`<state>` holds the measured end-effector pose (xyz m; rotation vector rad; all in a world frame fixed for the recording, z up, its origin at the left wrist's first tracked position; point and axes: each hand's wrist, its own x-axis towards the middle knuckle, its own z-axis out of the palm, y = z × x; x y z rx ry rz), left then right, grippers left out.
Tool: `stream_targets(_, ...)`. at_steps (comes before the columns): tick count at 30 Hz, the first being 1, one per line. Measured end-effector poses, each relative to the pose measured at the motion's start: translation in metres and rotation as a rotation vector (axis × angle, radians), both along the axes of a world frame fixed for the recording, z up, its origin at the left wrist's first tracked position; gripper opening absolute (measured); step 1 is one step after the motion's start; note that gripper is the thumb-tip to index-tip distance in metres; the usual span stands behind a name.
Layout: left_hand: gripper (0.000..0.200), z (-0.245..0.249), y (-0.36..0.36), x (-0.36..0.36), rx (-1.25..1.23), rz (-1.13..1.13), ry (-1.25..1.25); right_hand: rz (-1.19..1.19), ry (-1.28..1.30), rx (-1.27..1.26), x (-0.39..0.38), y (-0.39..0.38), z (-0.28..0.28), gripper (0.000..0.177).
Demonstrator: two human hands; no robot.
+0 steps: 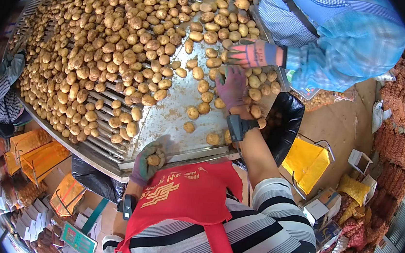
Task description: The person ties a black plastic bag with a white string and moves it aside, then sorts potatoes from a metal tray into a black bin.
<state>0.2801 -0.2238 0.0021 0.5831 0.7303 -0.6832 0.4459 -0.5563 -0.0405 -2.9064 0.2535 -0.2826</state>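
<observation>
My left hand point(146, 166), in a dirty grey-purple glove, is closed around a potato point(153, 160) at the near edge of the sorting table, beside my red apron point(187, 188). Out over the table's bare metal sheet point(164, 118) reaches my right hand point(232, 86), in a purple glove. Its thumb is apart from the fingers, and it lies among loose potatoes point(206, 97) at the right side. The fingertips partly hide whatever is under them. Just beyond them is a co-worker's orange-and-blue gloved hand point(254, 53), also over the potatoes.
Piled potatoes point(117, 45) cover the slatted part of the table. A co-worker in a blue checked sleeve point(351, 48) stands at the right. Black plastic point(280, 126) hangs by the right edge, near a yellow bag on a frame point(305, 164). Filled net sacks point(397, 130) are stacked at far right.
</observation>
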Motion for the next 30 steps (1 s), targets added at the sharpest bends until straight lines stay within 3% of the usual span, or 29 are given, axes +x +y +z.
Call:
stream_targets(4,0.026,-0.009,0.005,-0.008,0.057,0.051,0.059,-0.001,-0.101,0.023,0.019,-0.015,-0.001,0.042)
stream_targets(7,0.026,-0.02,0.007,-0.014,-0.002,0.04,0.028,-0.019,0.061,0.023,0.037,-0.014,0.011,0.043)
stream_targets(9,0.026,-0.02,0.008,-0.016,-0.036,0.036,0.015,-0.014,0.194,-0.23,0.042,-0.01,0.021,0.042)
stream_targets(12,0.025,-0.01,0.0,-0.011,-0.039,0.039,0.018,-0.067,0.17,-0.177,0.059,-0.017,-0.011,0.039)
stream_targets(15,0.026,0.008,-0.011,-0.004,-0.016,0.055,0.049,-0.062,0.311,-0.056,0.07,-0.026,0.014,0.036)
stream_targets(21,0.031,-0.019,-0.002,-0.012,-0.129,0.011,-0.073,0.136,0.522,-0.21,0.082,-0.032,-0.009,0.046)
stream_targets(23,0.029,-0.015,-0.006,-0.012,-0.179,-0.007,-0.1,0.073,0.431,0.095,0.038,-0.002,0.018,0.044)
stream_targets(25,0.035,-0.012,-0.017,-0.009,0.092,-0.072,-0.126,0.095,0.51,0.45,-0.007,0.026,0.042,0.044)
stream_targets(26,0.036,-0.009,-0.021,-0.006,-0.067,-0.036,-0.14,0.311,0.533,0.713,-0.037,0.034,0.037,0.044)
stream_targets(27,0.036,0.001,-0.028,-0.001,-0.071,-0.04,-0.137,0.529,0.542,0.977,-0.058,0.039,0.03,0.044)
stream_targets(29,0.04,0.021,-0.042,0.006,-0.447,-0.048,-0.247,0.38,0.604,0.915,-0.069,0.039,0.054,0.045)
stream_targets(30,0.042,-0.008,-0.028,0.003,-0.305,-0.296,-0.004,0.242,0.663,0.85,-0.071,0.037,0.062,0.047)
